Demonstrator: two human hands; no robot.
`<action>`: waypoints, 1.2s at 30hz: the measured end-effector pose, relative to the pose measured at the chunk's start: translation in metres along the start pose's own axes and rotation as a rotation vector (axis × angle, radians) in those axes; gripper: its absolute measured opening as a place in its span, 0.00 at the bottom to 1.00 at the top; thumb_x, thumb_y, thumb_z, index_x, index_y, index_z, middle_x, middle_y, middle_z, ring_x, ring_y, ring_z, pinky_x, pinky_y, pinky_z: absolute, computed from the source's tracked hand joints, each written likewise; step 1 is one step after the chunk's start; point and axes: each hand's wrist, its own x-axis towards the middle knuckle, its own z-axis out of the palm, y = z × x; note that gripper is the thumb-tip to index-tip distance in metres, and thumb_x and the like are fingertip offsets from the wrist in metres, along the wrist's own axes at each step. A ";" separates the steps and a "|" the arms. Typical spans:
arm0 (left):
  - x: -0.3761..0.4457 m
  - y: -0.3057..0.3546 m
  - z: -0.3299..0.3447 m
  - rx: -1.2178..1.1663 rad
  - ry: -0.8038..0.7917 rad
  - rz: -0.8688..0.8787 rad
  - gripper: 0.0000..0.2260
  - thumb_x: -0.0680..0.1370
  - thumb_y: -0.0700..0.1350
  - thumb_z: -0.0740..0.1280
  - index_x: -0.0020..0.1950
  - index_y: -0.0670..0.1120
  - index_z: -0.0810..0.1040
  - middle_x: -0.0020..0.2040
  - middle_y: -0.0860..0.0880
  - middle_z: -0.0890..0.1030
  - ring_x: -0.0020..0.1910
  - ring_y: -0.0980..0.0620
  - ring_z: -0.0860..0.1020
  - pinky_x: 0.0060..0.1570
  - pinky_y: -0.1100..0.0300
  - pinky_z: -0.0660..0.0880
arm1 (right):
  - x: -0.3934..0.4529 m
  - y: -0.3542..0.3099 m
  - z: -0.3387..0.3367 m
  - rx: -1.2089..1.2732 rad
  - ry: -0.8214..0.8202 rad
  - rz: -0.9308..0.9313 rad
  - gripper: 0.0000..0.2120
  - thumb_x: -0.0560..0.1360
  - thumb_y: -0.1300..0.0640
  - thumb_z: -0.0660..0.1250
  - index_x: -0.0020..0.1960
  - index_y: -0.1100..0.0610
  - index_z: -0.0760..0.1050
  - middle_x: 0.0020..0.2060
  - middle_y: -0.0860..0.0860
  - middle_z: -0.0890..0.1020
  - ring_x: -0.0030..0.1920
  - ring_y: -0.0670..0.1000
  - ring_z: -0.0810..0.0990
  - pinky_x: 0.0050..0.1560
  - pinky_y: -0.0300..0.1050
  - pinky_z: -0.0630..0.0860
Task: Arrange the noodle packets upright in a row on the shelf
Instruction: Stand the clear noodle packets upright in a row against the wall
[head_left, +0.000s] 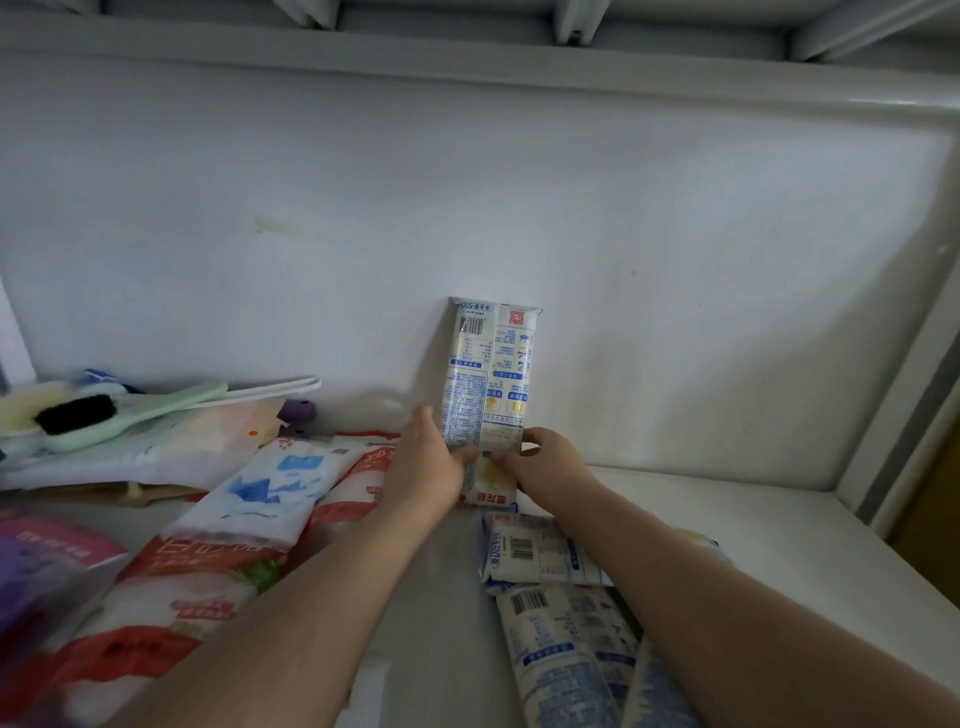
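Note:
A tall white-and-blue noodle packet (491, 374) stands upright against the white back wall of the shelf, printed side facing me and upside down. My left hand (428, 460) grips its lower left edge and my right hand (545, 460) grips its lower right edge. Other noodle packets (535, 553) lie flat on the shelf floor (727, 514) under my right forearm, and one more (566, 654) lies closer to me. Red-and-white and blue-and-white packets (270, 488) lie flat at the left.
At the far left a green brush (104, 413) rests on a pile of bags and paper. A purple object (296, 413) sits by the back wall. A pink package (47, 545) lies at the left edge. The shelf's side wall (883, 415) rises at the right.

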 end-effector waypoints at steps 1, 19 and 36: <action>-0.004 0.001 -0.002 0.022 0.016 0.005 0.25 0.77 0.47 0.73 0.69 0.43 0.67 0.63 0.45 0.77 0.58 0.47 0.77 0.53 0.54 0.74 | -0.003 -0.002 -0.004 -0.013 0.001 0.006 0.20 0.79 0.54 0.70 0.69 0.57 0.74 0.45 0.48 0.83 0.43 0.49 0.84 0.37 0.41 0.80; -0.127 0.083 -0.002 0.131 -0.283 0.111 0.14 0.79 0.53 0.68 0.61 0.48 0.74 0.54 0.48 0.80 0.48 0.50 0.79 0.43 0.57 0.73 | -0.111 0.010 -0.095 -0.106 0.064 0.004 0.22 0.78 0.51 0.70 0.70 0.56 0.73 0.58 0.55 0.84 0.55 0.54 0.84 0.48 0.49 0.81; -0.180 0.152 -0.002 0.348 -0.951 -0.276 0.30 0.66 0.62 0.79 0.59 0.44 0.80 0.55 0.44 0.85 0.51 0.46 0.84 0.57 0.52 0.80 | -0.167 0.031 -0.124 -0.170 0.100 0.015 0.20 0.80 0.53 0.67 0.71 0.57 0.73 0.62 0.54 0.81 0.50 0.51 0.79 0.46 0.41 0.73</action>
